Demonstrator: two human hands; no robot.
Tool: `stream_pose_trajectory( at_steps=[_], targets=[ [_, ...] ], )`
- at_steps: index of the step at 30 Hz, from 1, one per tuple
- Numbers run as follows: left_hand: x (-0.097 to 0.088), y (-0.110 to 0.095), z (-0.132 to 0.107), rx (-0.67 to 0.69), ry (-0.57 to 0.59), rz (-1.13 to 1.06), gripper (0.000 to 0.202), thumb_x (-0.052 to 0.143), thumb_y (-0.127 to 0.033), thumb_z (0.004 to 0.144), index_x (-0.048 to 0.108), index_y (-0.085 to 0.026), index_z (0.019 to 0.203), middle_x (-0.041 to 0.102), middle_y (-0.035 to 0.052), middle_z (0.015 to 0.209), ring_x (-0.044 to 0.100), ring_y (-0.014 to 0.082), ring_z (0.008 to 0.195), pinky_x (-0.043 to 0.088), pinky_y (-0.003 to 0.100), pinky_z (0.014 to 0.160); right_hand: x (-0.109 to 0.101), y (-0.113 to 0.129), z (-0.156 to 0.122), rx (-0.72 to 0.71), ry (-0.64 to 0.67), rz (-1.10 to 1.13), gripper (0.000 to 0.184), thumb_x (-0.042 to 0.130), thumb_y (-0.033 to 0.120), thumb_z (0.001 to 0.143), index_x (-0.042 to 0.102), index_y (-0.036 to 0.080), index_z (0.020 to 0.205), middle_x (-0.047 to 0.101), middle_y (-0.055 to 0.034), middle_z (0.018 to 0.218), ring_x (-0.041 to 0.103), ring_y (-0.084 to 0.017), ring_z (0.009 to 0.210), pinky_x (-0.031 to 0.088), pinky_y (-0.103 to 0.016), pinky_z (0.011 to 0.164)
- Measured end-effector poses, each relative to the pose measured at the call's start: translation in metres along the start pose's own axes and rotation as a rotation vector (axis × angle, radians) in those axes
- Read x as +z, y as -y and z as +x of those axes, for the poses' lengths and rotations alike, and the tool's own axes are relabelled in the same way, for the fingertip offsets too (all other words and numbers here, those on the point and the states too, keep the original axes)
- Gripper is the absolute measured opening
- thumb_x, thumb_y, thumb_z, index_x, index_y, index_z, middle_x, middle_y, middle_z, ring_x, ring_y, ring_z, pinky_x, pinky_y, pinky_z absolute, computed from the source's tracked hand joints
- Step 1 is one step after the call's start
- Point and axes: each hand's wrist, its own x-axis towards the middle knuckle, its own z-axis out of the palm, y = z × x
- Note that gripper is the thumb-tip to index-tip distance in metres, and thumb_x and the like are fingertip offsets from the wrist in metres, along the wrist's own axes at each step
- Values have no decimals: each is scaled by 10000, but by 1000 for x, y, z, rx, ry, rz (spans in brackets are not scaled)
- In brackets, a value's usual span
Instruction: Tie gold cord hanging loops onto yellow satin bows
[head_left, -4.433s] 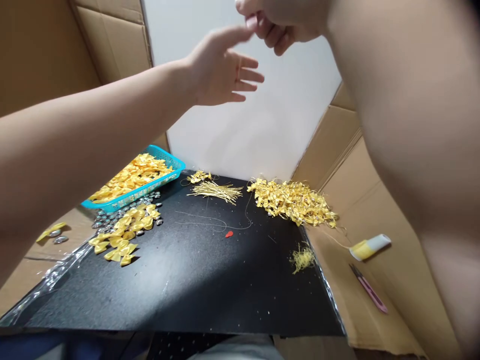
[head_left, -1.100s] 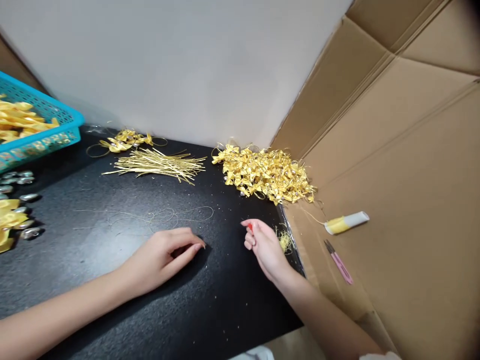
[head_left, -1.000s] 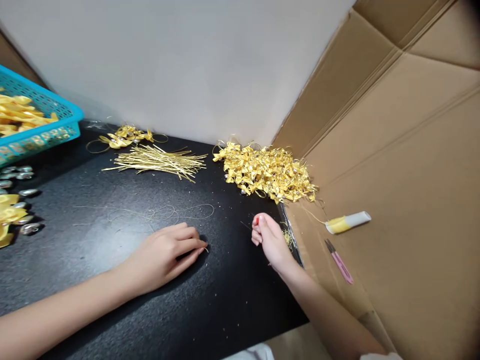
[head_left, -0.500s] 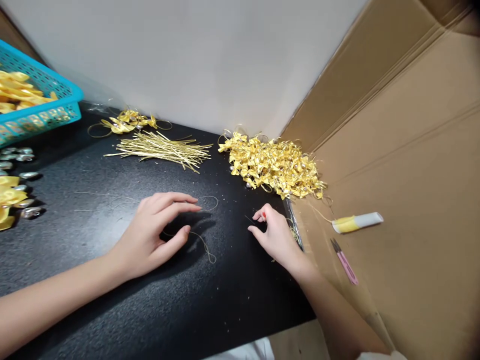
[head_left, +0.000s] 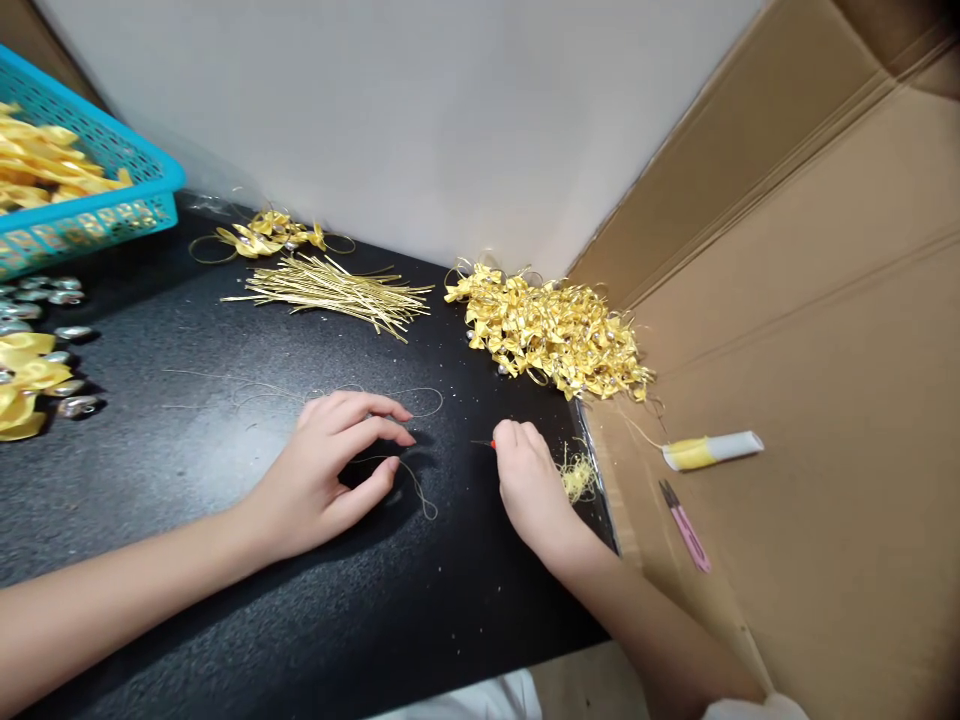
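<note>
Right hand point(head_left: 531, 490) has turned, pinching a red piece point(head_left: 493, 444) (thin-tipped).

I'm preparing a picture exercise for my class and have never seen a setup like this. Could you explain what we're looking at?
There is no machine: these are a person's bare hands, all seen from one head-worn camera looking forward and down. On the black table lie silver beads, loose yellow bows, gold strips and a heap of beaded bows. The blue basket holds more bows. Pink snips lie on cardboard at the right. The right hand pinches a small red thing with a thin tip. The left hand has its fingers apart by a thin thread; I can't tell whether they touch.
</note>
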Motion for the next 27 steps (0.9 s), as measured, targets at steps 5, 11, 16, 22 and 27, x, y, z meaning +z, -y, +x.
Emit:
stream_pose_trajectory(
  at_steps=[5,11,16,22,27],
  targets=[
    [0,-3,-1,13,-7,-17,164,492,-253,879,650,-219,907,665,61,1061,571,252,1000,375,425,914,5,-6,0,15,36,33,278,319,-31,857,423,218,793,559,-100,836,462,-249,785,399,-369,712],
    [4,-1,1,-48,5,-126,139,566,-287,874,683,-228,921,682,48,1022,581,234,989,405,403,912,-3,-4,8,27,-27,554,161,393,83,882,354,230,829,509,-39,848,481,-174,755,413,-319,710],
    [7,-1,7,-225,22,-412,172,683,-351,821,732,-233,936,693,39,974,616,213,948,457,350,877,-10,30,14,32,70,1149,210,481,229,903,286,245,826,508,11,848,472,-119,734,405,-270,693],
    [10,0,7,-346,-21,-659,158,725,-362,785,728,-206,809,669,20,816,610,174,781,467,289,726,5,60,16,94,84,1540,295,565,329,877,285,250,829,500,23,862,493,-115,795,420,-260,722],
    [7,-3,10,-392,-16,-796,129,733,-308,766,724,-196,701,673,11,766,614,157,746,486,265,704,12,67,17,110,32,1633,356,614,353,866,279,245,818,478,31,849,487,-113,816,419,-269,773]
  ],
)
